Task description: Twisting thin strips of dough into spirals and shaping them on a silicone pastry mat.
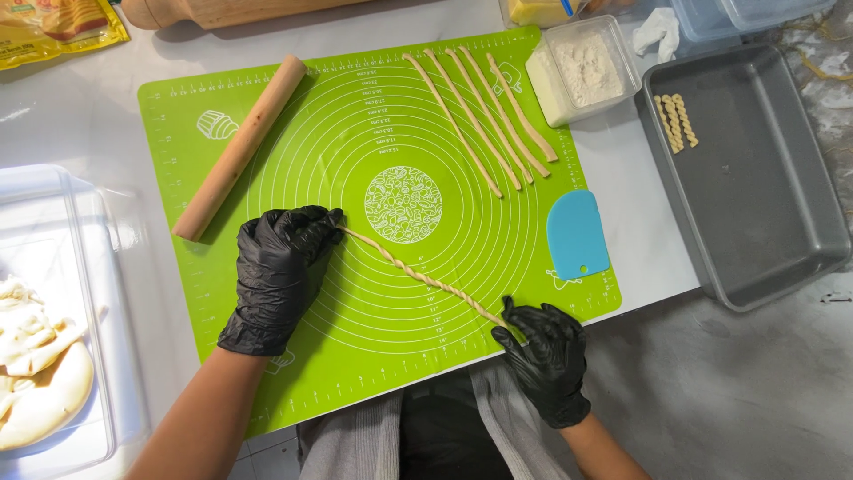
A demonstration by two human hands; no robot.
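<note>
From the head camera I see everything laid out around the green silicone mat (373,267), and several things are cut off: a clear plastic tub (53,293) left of the mat runs out of frame with pale dough (35,373) inside it, a yellow packet (53,27) above the mat's left corner is only partly in view, and the containers past the mat's top right corner are cropped too. My left hand (275,276), in a black glove, lies flat and palm down on the mat, its fingertips pressing one end of a twisted dough rope (418,276). My right hand (544,356), also gloved, curls at the mat's lower right edge, fingertips pinching the rope's other end; the end itself is hidden under the fingers. The rope runs diagonally across the mat, thin and spiralled. Flat dough strips (484,116) lie near the mat's top edge. A smooth wooden rolling pin (240,147) rests on the mat's left part, a blue scraper (577,233) on its right. A flour tub (582,69) and a grey metal tray (755,196) holding short twisted pieces (675,120) stand right of the mat.
</note>
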